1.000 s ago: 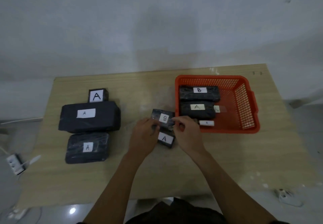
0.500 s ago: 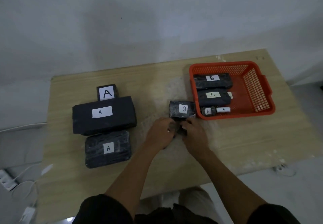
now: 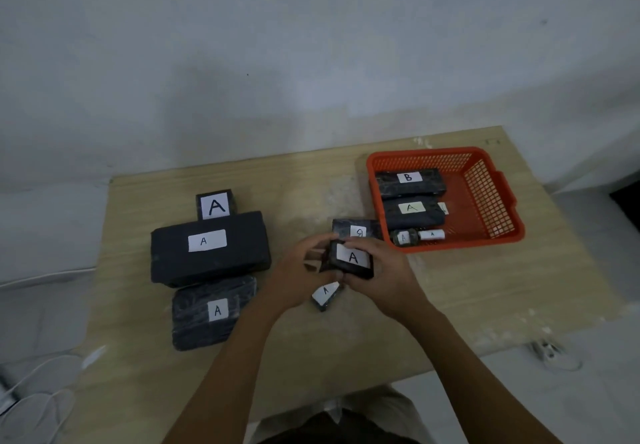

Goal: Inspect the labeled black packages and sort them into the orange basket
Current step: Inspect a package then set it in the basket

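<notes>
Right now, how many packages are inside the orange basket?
4: the B package at the back, an A package before it, and two small ones in front. Others may hide beneath.

Bare tabletop (image 3: 450, 291) before the orange basket (image 3: 491, 197); basket's right half free.

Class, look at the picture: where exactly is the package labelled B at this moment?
The package labelled B lies inside the orange basket on the table's right, at the far end, just behind a package labelled A.
</notes>
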